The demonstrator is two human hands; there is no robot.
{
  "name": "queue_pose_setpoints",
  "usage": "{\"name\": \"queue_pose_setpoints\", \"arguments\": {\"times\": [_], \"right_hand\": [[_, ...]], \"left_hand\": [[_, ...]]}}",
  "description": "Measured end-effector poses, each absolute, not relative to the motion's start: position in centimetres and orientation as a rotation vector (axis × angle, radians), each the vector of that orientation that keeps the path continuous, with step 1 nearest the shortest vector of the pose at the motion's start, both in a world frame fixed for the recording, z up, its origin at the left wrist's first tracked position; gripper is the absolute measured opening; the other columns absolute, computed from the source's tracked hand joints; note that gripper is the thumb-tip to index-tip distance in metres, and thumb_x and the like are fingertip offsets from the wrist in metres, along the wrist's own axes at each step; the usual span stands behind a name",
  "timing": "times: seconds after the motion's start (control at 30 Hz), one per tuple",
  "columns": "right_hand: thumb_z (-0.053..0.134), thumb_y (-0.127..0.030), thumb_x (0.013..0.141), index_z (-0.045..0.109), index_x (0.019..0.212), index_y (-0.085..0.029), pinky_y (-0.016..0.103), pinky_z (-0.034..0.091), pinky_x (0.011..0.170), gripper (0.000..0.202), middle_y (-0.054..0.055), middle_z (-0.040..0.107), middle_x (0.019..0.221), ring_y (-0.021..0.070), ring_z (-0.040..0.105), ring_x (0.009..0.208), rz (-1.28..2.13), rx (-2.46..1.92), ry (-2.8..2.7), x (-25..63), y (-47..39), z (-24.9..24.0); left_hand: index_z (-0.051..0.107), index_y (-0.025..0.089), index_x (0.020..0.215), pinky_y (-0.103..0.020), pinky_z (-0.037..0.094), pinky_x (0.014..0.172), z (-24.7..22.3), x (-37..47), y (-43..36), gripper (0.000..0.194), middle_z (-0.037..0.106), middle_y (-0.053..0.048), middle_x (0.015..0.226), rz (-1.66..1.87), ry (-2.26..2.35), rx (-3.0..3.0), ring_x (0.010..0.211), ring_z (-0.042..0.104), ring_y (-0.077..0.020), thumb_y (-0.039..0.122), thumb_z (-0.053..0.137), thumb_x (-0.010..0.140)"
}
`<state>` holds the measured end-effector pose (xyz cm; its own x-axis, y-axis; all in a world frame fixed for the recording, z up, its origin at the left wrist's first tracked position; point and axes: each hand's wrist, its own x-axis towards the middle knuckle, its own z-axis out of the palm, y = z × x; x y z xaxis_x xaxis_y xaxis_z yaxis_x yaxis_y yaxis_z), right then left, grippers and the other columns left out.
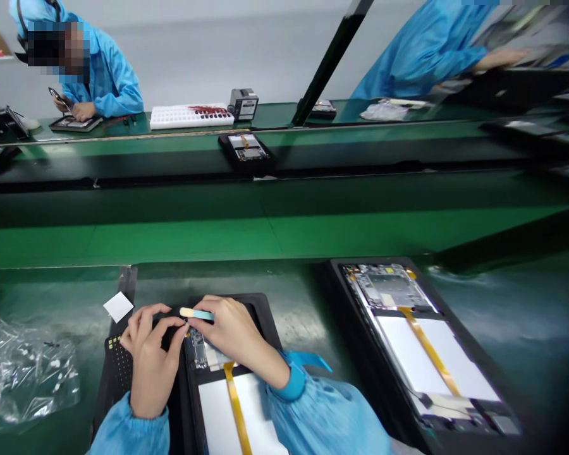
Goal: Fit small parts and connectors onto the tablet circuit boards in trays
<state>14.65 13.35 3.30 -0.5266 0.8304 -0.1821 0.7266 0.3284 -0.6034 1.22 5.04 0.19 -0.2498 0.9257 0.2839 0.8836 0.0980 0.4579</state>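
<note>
My left hand has its thumb and index finger brought together at the upper left corner of an opened tablet. Whatever sits between those fingertips is too small and dark to name. Over the same corner, my right hand grips a short light-blue and cream stick, its cream end close to my left fingertips. The tablet lies in a black holder and shows a circuit board, white battery area and an orange ribbon cable. My right hand and sleeve cover part of it.
A dotted black strip, a small white square and a clear plastic bag lie left. Another opened tablet lies right. Across the green bench, a co-worker works near a white tray; another person's sleeve shows right.
</note>
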Motion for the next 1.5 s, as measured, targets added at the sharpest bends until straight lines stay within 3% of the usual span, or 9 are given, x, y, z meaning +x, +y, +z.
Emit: {"name": "queue_pose_setpoints", "arguments": {"times": [0.27,0.53,0.9,1.17,1.33,1.5], "right_hand": [[0.063,-0.024,0.083,0.073,0.082,-0.022,0.026,0.031,0.057,0.01,-0.001,0.073,0.085,0.019,0.068,0.079,0.954,-1.431,-2.422,14.7,13.2,3.1],[0.059,-0.02,0.085,0.072,0.084,-0.022,0.026,0.031,0.056,0.013,-0.001,0.072,0.086,0.0173,0.067,0.077,0.971,-1.413,-2.435,14.8,13.2,3.3],[0.059,-0.02,0.085,0.072,0.084,-0.021,0.026,0.031,0.056,0.013,-0.001,0.072,0.086,0.0172,0.067,0.076,0.962,-1.381,-2.432,14.9,13.1,3.0],[0.059,-0.019,0.085,0.072,0.085,-0.021,0.026,0.031,0.056,0.014,-0.001,0.072,0.086,0.0173,0.067,0.078,0.992,-1.387,-2.441,14.8,13.2,3.2],[0.057,-0.018,0.086,0.072,0.086,-0.021,0.026,0.03,0.056,0.015,0.0,0.071,0.087,0.0167,0.067,0.078,0.968,-1.371,-2.467,14.8,13.2,3.2],[0.055,-0.02,0.088,0.071,0.087,-0.021,0.026,0.032,0.057,0.016,-0.001,0.071,0.087,0.016,0.067,0.078,0.941,-1.372,-2.486,14.8,13.1,3.2]], "left_hand": [[0.065,0.025,0.079,-0.046,0.03,0.086,0.2,1.4,5.2,0.016,0.061,-0.006,0.108,0.809,2.301,1.956,0.108,0.045,-0.0292,0.028,0.052,0.088],[0.06,0.021,0.082,-0.046,0.028,0.085,1.0,2.6,5.4,0.015,0.065,-0.007,0.109,0.78,2.35,2.142,0.11,0.05,-0.0295,0.018,0.048,0.09],[0.064,0.022,0.081,-0.046,0.031,0.085,-0.1,2.5,5.0,0.015,0.062,-0.009,0.109,0.88,2.458,2.009,0.109,0.047,-0.0302,0.029,0.053,0.088],[0.061,0.019,0.077,-0.045,0.027,0.081,1.0,3.2,5.3,0.019,0.067,-0.008,0.107,0.835,2.444,2.115,0.109,0.051,-0.0303,0.021,0.049,0.091],[0.062,0.014,0.092,-0.045,0.026,0.083,0.8,3.5,5.6,0.023,0.069,-0.008,0.108,0.66,2.385,2.404,0.112,0.053,-0.0286,0.011,0.039,0.093],[0.058,0.022,0.087,-0.045,0.029,0.085,1.2,2.1,5.2,0.018,0.063,-0.007,0.11,0.767,2.246,2.334,0.114,0.05,-0.0283,0.014,0.042,0.091]]}}
